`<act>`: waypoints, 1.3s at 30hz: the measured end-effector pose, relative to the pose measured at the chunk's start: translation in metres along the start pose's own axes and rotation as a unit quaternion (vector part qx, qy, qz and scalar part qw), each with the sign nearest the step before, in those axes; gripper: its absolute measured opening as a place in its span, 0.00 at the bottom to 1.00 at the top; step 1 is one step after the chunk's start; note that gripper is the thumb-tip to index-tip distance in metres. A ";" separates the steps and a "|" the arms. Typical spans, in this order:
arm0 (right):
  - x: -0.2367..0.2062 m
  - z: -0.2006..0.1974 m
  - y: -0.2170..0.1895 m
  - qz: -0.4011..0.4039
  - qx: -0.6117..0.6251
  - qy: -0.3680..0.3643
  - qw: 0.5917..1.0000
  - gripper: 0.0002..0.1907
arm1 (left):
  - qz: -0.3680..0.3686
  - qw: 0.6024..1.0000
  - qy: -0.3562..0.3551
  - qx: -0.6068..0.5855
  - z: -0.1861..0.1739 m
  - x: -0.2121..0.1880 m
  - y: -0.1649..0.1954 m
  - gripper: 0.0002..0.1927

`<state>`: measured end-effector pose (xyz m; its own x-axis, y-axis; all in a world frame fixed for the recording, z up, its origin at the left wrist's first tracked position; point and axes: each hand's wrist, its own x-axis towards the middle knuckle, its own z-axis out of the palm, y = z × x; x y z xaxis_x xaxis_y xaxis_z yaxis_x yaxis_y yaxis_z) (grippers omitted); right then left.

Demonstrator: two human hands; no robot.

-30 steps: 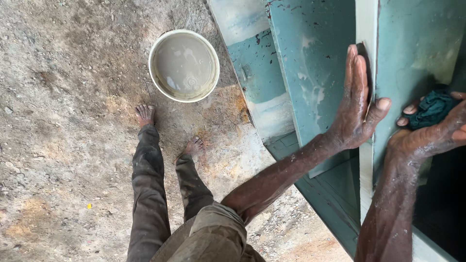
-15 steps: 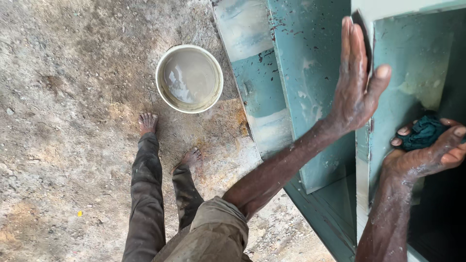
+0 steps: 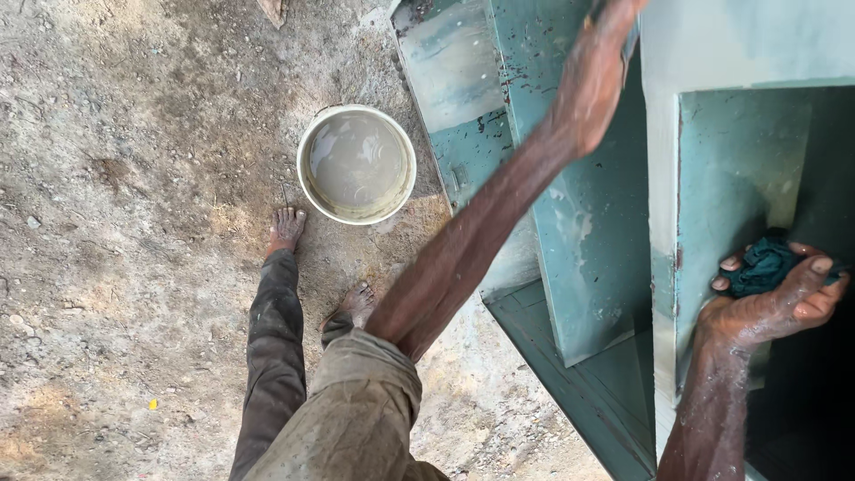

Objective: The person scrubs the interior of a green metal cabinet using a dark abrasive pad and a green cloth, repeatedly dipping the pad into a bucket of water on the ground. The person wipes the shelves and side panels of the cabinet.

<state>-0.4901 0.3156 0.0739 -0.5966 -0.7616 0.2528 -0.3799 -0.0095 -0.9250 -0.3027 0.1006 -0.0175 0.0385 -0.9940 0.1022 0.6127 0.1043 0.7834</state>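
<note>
My left hand (image 3: 595, 67) is stretched up to the top edge of the view and lies against the edge of a green metal panel (image 3: 583, 258). Its fingers are cut off by the frame. My right hand (image 3: 770, 307) is wet and grips a bunched dark teal cloth (image 3: 757, 265), pressing it against the inner face of a green metal recess (image 3: 730, 169). A pale green frame post (image 3: 661, 134) stands between my two hands.
A white bucket (image 3: 305, 191) of murky water stands on the rough dirt ground (image 3: 134, 178) just ahead of my bare feet (image 3: 287, 227). Stepped green metal surfaces (image 3: 445, 62) run along the right of the bucket. The space inside the recess is dark.
My left hand has slid up along the panel edge until its fingers left the view. My right hand with the cloth has stayed in the recess. The view has shifted, so the bucket sits lower.
</note>
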 end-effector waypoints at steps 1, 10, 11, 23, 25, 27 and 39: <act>0.000 0.000 0.000 -0.001 0.000 0.002 1.000 0.25 | -0.004 1.000 -0.008 0.002 0.001 0.000 0.002 0.29; -0.004 0.001 -0.003 0.008 -0.005 0.013 1.000 0.26 | -0.070 0.996 -0.060 -0.003 -0.007 -0.030 -0.005 0.29; -0.004 0.001 -0.003 0.006 0.004 0.020 1.000 0.26 | -0.066 0.995 -0.076 0.019 0.002 -0.044 -0.012 0.29; 0.006 -0.020 0.017 -0.054 -0.084 -0.001 0.995 0.27 | 0.022 0.964 0.000 0.264 0.096 -0.171 0.080 0.45; 0.006 -0.019 0.019 -0.066 -0.057 -0.026 0.996 0.28 | 0.105 0.947 0.069 0.296 0.088 -0.126 0.059 0.46; 0.005 -0.019 0.020 -0.049 -0.010 -0.026 0.998 0.29 | 0.095 0.942 0.089 0.310 0.083 -0.104 0.045 0.45; 0.020 -0.075 0.077 0.011 0.096 -0.078 0.992 0.32 | 0.137 0.945 0.096 0.280 0.099 -0.160 -0.016 0.46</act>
<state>-0.5843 0.3486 0.0288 -0.4814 -0.8537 0.1984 -0.2179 -0.1027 -0.9705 -0.3968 0.2617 0.0147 0.3112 -0.9091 0.2770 0.0460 0.3056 0.9511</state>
